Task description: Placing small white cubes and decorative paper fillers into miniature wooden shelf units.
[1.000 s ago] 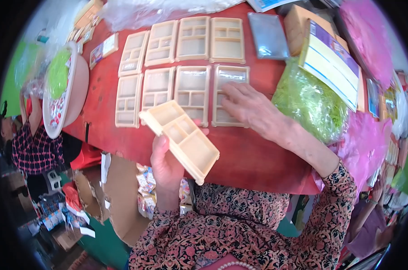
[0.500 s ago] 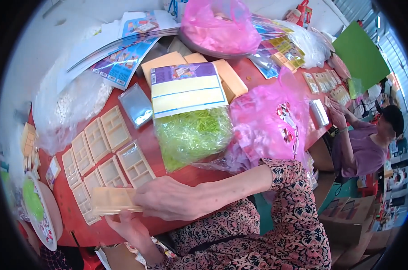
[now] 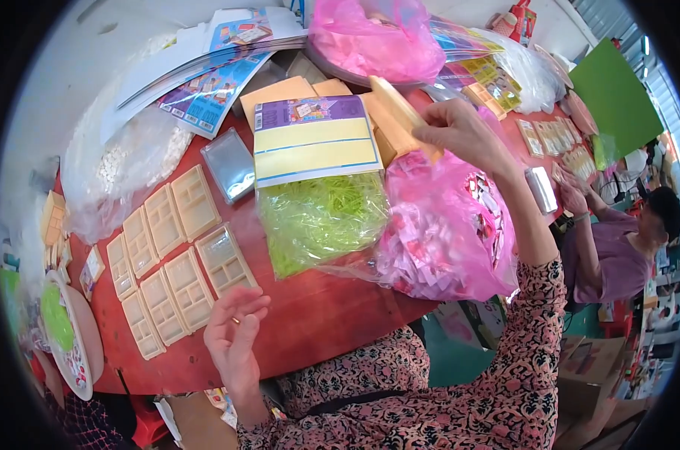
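Note:
My right hand (image 3: 464,131) is raised at the back and closed on a beige compartment tray (image 3: 395,109), tilted above the beige blocks or trays (image 3: 389,135) there. Beside the near end of the laid-out trays, my left hand (image 3: 235,334) hangs with its fingers loosely apart and nothing in them. Two rows of beige compartment trays (image 3: 188,291) lie on the red table (image 3: 302,322). One tray at the near right end, a divided tray (image 3: 224,259), is closest to my left fingertips.
A clear bag of green shreds (image 3: 317,217) lies mid-table under a printed card (image 3: 316,142). Right of it sits a pink bag of small packets (image 3: 445,240). A clear box (image 3: 229,165), a bag of white pieces (image 3: 118,161) and a basin (image 3: 85,349) stand left. A co-worker (image 3: 610,247) sits right.
My right hand has moved from the near trays up and right to the back with a beige tray. The left hand has let go and risen slightly. The front row of trays is now uncovered.

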Available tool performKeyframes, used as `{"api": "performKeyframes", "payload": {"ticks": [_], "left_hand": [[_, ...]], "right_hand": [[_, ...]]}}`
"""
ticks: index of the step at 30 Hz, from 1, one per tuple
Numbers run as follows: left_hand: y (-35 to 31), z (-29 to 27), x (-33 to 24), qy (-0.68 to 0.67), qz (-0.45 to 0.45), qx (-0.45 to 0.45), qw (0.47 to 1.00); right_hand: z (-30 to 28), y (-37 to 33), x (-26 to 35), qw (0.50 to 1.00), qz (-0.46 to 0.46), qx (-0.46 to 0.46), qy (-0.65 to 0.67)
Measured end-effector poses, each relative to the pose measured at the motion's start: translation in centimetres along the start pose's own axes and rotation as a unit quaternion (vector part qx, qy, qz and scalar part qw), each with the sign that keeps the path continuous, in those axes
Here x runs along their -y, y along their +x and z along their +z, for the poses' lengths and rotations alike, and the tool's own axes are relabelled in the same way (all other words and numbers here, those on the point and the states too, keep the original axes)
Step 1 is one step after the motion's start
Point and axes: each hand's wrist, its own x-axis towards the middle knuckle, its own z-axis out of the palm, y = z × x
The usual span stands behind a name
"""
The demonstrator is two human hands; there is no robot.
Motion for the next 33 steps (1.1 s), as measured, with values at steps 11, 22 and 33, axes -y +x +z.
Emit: {"api": "performKeyframes", "payload": {"ticks": [11,22,33], "left_hand": [[-0.3,-0.4,0.4,0.025,-0.02,0.004,0.999],[-0.7,-1.6,0.8,0.0,-0.051,0.034,0.998],[-1.0,-2.6,1.7,-0.001,-0.072,0.011,0.997]], "right_hand": [[4.0,4.8,2.6,0.98,-0.089,-0.04,-0.173],[9.9,16.7,2.0,0.895,-0.319,-0.011,-0.31],[12.6,17.7,0.6,0.923,-0.267,-0.009,-0.278]]}}
